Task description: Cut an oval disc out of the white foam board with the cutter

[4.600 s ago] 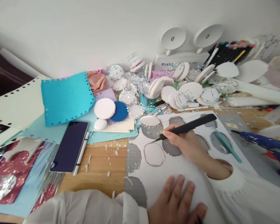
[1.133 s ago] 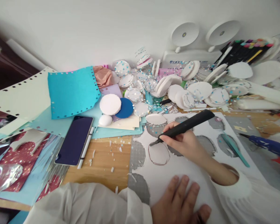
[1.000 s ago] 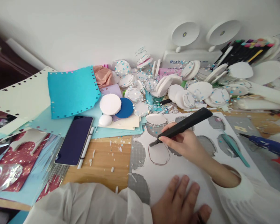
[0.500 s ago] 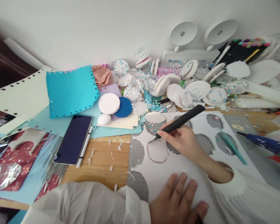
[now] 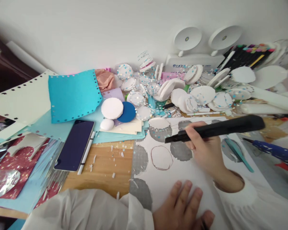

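Note:
My right hand (image 5: 205, 150) is closed around a long black pen-shaped cutting tool (image 5: 216, 128), held nearly level with its tip lifted off the sheet. Below the tip, a circle outline (image 5: 161, 157) is scored into the white foam sheet (image 5: 182, 174), which shows several round cut-out holes. My left hand (image 5: 183, 207) lies flat with fingers spread on the sheet's near edge. Under the sheet is a grey cutting mat (image 5: 139, 156).
A dark phone (image 5: 75, 145) and a white pen (image 5: 85, 156) lie left on the wooden desk. Behind are teal felt (image 5: 73, 95), a heap of white foam discs (image 5: 182, 91), a twin-head lamp (image 5: 194, 56) and markers (image 5: 248, 54). A blue glue gun (image 5: 276, 151) lies right.
My right hand has lifted the tool off the circle outline and swung it right to a nearly level hold. The left hand stays pressed on the sheet.

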Available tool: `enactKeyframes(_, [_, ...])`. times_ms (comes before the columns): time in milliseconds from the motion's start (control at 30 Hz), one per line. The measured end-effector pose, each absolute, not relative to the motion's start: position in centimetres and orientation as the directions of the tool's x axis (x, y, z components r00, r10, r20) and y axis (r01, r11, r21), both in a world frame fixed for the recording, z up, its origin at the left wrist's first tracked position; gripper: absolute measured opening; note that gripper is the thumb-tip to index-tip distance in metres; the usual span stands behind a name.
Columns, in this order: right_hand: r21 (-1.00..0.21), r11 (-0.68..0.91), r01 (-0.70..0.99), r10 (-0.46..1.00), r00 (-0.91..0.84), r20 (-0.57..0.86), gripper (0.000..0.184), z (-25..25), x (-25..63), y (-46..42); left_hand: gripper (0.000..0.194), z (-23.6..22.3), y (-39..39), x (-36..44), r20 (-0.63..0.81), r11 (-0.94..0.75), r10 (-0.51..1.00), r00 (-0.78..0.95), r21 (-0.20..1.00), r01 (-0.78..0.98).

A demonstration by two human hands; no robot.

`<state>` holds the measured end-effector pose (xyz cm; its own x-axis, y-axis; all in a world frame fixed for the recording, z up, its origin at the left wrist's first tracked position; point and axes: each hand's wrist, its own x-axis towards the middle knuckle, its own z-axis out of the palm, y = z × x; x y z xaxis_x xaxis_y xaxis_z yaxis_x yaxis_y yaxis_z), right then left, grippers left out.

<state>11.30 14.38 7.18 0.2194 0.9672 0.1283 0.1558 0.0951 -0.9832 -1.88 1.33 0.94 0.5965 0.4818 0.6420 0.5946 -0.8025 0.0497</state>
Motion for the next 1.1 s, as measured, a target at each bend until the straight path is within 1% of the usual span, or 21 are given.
enactKeyframes(33, [-0.988,0.074,0.133,0.976,0.194,0.099,0.02,7.2,11.2,14.2,0.036,1.0,1.3,-1.9,0.644,-0.805,0.478,0.598,0.049,0.591])
enactKeyframes(67, [-0.99,0.051,0.134,0.986,0.154,0.071,0.021,7.3,11.0,14.0,0.035,1.0,1.4,-1.9,0.654,-0.809,0.471,0.592,0.052,0.586])
enactKeyframes(167, [-0.984,-0.01,0.179,1.0,0.005,-0.009,0.028,7.8,10.4,13.4,0.033,0.8,1.4,-1.7,0.692,-0.813,0.463,0.554,0.082,0.577])
enactKeyframes(267, [-0.971,-0.022,0.236,0.994,-0.099,-0.047,0.026,8.4,9.9,13.0,0.034,0.6,1.3,-1.5,0.705,-0.802,0.477,0.525,0.105,0.587])
enactKeyframes(367, [-0.928,0.067,0.366,0.99,-0.143,0.015,0.019,8.8,9.6,12.8,0.034,0.8,1.4,-1.5,0.71,-0.798,0.479,0.515,0.109,0.593])
enactKeyframes(467, [-0.853,0.156,0.498,0.984,-0.155,0.089,0.013,8.8,9.4,12.3,0.03,1.2,1.6,-1.7,0.715,-0.801,0.479,0.51,0.117,0.588])
enactKeyframes(600, [-0.732,0.189,0.655,0.982,-0.131,0.136,0.014,8.6,8.8,11.3,0.025,1.7,1.8,-1.9,0.716,-0.796,0.479,0.508,0.11,0.595])
enactKeyframes(667, [-0.662,0.23,0.714,0.97,-0.113,0.216,0.012,8.3,8.3,10.8,0.024,1.9,1.8,-2.0,0.699,-0.791,0.49,0.521,0.105,0.603])
enactKeyframes(767, [-0.55,0.308,0.776,0.932,-0.131,0.337,0.012,7.6,7.5,10.4,0.025,2.1,1.8,-2.1,0.656,-0.794,0.507,0.56,0.101,0.6])
enactKeyframes(900, [-0.454,0.35,0.82,0.916,-0.197,0.35,0.014,6.8,7.5,10.4,0.024,2.0,1.5,-1.9,0.651,-0.773,0.543,0.531,0.139,0.619])
enactKeyframes(967, [-0.403,0.415,0.816,0.897,-0.293,0.331,0.014,6.6,7.9,10.8,0.028,1.7,1.4,-1.9,0.649,-0.761,0.555,0.52,0.145,0.632])
enactKeyframes(1033, [-0.348,0.454,0.82,0.886,-0.375,0.273,0.016,6.4,8.1,11.1,0.033,1.4,1.3,-2.0,0.611,-0.782,0.541,0.578,0.112,0.613])
enactKeyframes(1100, [-0.334,0.49,0.805,0.87,-0.425,0.25,0.022,6.2,8.1,11.2,0.038,1.0,1.4,-2.1,0.531,-0.837,0.492,0.69,0.071,0.542])
